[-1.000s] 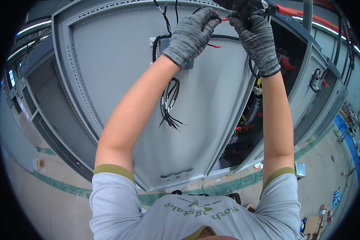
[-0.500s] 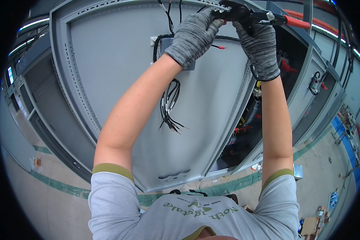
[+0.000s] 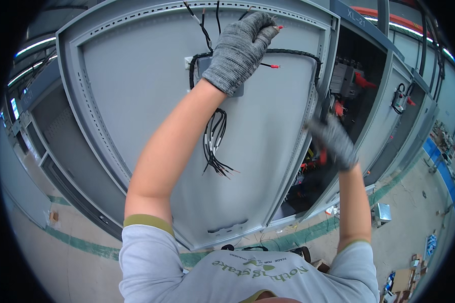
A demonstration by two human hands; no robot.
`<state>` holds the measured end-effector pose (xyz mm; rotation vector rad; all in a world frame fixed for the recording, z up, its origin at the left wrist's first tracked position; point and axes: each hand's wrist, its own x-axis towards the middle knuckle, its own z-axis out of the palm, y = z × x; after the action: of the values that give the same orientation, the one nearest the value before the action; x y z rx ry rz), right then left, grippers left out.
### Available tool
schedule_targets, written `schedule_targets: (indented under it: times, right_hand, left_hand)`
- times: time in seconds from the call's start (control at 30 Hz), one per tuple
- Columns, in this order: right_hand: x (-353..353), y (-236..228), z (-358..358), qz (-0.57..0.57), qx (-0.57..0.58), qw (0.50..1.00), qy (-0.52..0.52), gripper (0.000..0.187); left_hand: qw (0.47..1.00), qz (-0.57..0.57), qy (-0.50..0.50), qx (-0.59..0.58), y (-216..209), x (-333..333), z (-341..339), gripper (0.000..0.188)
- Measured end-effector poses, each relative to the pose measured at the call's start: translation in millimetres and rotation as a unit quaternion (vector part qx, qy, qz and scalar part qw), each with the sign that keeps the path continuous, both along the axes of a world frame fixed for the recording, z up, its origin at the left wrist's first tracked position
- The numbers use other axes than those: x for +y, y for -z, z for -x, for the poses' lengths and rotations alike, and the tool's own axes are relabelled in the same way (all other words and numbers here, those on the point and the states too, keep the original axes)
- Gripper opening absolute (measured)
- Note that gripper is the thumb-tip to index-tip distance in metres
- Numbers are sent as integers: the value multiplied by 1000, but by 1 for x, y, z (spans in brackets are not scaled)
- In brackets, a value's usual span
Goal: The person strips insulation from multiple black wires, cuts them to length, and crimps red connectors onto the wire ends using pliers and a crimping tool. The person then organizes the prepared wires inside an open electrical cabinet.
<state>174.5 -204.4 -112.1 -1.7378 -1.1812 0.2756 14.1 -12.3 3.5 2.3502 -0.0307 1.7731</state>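
My left hand (image 3: 242, 53), in a grey knitted glove, is raised in front of the grey cabinet door (image 3: 151, 116). Its fingers are pinched on a dark wire with a red terminal (image 3: 281, 27) sticking out past the fingertips. My right hand (image 3: 334, 143), gloved alike, is lower by the door's right edge and smeared by motion. A blurred dark shape (image 3: 322, 101) lies just above it and red shows below it; whether it grips the crimping pliers I cannot make out. Another red-tipped wire (image 3: 274, 66) pokes out below the braided black harness (image 3: 293, 51).
Bundled black wires (image 3: 215, 144) with bare ends hang below a grey box on the door. Further black wires (image 3: 205, 28) stick up near the top edge. The open cabinet (image 3: 351, 76) at right holds electrical parts. Cardboard (image 3: 402, 280) lies on the floor at lower right.
My right hand has swung down and away from my left hand, and the black crimping pliers with red handles have left the top of the view. My left hand keeps its pinch, slightly further left.
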Motion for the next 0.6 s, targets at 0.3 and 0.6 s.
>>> schedule_targets:
  times: [0.3,0.6]
  right_hand:
    - [-113,202,3,224,-49,972,-43,57]
    - [-137,289,25,205,570,778,-169,51]
  left_hand:
    - [997,60,58,3,0,-9,-1,24]
    - [992,95,85,-6,2,-10,-1,21]
